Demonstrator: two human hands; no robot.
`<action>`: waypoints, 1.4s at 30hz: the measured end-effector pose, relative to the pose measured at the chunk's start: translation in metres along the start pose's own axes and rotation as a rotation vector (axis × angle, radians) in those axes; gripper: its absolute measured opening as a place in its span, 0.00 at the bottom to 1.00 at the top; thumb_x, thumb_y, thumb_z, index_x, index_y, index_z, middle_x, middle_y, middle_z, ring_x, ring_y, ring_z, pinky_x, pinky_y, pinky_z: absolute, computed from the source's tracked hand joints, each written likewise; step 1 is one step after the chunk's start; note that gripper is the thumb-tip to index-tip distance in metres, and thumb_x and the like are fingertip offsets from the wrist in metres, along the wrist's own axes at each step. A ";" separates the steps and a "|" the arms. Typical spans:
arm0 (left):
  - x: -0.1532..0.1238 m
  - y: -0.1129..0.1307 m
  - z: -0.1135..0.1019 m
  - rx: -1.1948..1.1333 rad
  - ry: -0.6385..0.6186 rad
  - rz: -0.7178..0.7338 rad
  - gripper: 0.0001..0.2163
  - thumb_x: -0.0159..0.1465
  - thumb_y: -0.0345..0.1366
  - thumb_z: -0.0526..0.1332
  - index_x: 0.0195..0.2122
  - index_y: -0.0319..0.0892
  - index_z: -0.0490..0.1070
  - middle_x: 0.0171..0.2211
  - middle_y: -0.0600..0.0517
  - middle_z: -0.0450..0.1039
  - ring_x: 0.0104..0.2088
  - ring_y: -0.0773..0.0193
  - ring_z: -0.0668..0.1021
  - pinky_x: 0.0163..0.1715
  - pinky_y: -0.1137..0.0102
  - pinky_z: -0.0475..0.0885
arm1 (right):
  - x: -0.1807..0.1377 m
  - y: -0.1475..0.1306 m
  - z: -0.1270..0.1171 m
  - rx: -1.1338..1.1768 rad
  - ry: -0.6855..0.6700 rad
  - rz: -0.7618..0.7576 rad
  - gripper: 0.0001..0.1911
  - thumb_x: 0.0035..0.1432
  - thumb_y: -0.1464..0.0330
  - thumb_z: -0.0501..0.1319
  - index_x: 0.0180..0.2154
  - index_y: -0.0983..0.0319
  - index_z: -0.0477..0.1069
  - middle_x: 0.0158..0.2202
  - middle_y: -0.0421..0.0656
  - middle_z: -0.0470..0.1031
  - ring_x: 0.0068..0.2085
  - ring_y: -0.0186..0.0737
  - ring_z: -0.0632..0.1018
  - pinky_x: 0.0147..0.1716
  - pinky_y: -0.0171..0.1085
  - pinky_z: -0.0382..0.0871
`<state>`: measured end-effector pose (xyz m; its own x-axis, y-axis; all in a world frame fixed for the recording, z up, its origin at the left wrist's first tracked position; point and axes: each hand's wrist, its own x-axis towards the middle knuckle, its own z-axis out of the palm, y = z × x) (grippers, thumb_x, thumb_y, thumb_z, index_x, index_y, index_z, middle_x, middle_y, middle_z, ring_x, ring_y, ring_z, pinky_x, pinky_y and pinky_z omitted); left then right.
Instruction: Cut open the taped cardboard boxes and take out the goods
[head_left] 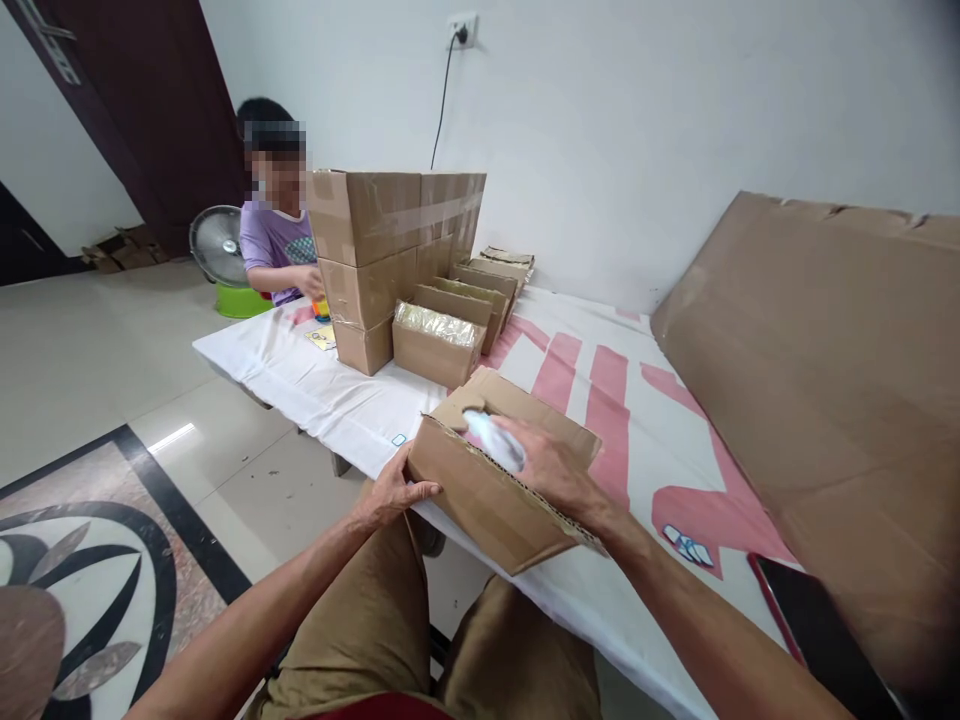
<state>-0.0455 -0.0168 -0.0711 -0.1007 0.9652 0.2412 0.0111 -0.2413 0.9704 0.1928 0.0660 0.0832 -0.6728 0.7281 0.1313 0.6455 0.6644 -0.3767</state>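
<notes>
Left hand clasps box corner; right hand, closed on white object (blurred), should press evenly, box steadied.

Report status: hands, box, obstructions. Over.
Left hand grips cardboard box at its near corner. Right hand on top, holding blurred white object. Stacked boxes farther along table, apart.

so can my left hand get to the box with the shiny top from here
Probably yes: only bare tablecloth lies between the left hand and the shiny-topped box, though that hand grips the near box.
</notes>
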 end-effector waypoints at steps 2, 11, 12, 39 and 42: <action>-0.001 0.002 -0.001 0.002 0.028 -0.040 0.43 0.52 0.58 0.76 0.64 0.43 0.69 0.61 0.41 0.74 0.61 0.41 0.74 0.62 0.52 0.70 | -0.002 0.001 -0.013 0.073 0.175 -0.014 0.35 0.56 0.59 0.67 0.64 0.59 0.71 0.63 0.49 0.77 0.60 0.55 0.78 0.59 0.51 0.74; 0.033 0.006 0.038 -0.005 0.032 0.034 0.43 0.53 0.58 0.75 0.65 0.42 0.66 0.62 0.41 0.73 0.62 0.43 0.74 0.62 0.54 0.71 | -0.040 -0.005 -0.087 0.029 0.656 0.023 0.37 0.56 0.50 0.69 0.63 0.57 0.72 0.56 0.49 0.80 0.50 0.57 0.82 0.50 0.55 0.78; 0.042 0.004 0.044 0.020 0.023 0.039 0.43 0.54 0.57 0.74 0.65 0.41 0.66 0.62 0.41 0.73 0.62 0.43 0.75 0.61 0.54 0.71 | -0.047 -0.007 -0.095 0.013 0.706 0.049 0.37 0.56 0.48 0.69 0.63 0.56 0.72 0.55 0.48 0.80 0.50 0.57 0.82 0.50 0.57 0.78; 0.023 -0.012 -0.105 0.422 0.510 -0.016 0.22 0.56 0.32 0.62 0.53 0.44 0.74 0.52 0.45 0.77 0.53 0.51 0.79 0.54 0.52 0.76 | 0.172 -0.086 0.079 -0.327 -0.052 -0.002 0.31 0.61 0.69 0.63 0.65 0.62 0.67 0.57 0.57 0.74 0.57 0.57 0.73 0.58 0.50 0.64; 0.041 -0.020 -0.103 0.428 0.485 -0.016 0.25 0.55 0.31 0.62 0.56 0.44 0.72 0.53 0.45 0.76 0.53 0.51 0.78 0.55 0.51 0.75 | 0.196 -0.075 0.092 -0.333 -0.007 0.086 0.30 0.62 0.72 0.60 0.65 0.61 0.66 0.58 0.58 0.72 0.59 0.58 0.72 0.58 0.51 0.63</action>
<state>-0.1525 0.0167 -0.0820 -0.5413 0.7891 0.2903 0.3916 -0.0689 0.9175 -0.0209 0.1437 0.0523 -0.6125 0.7834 0.1058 0.7818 0.6201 -0.0654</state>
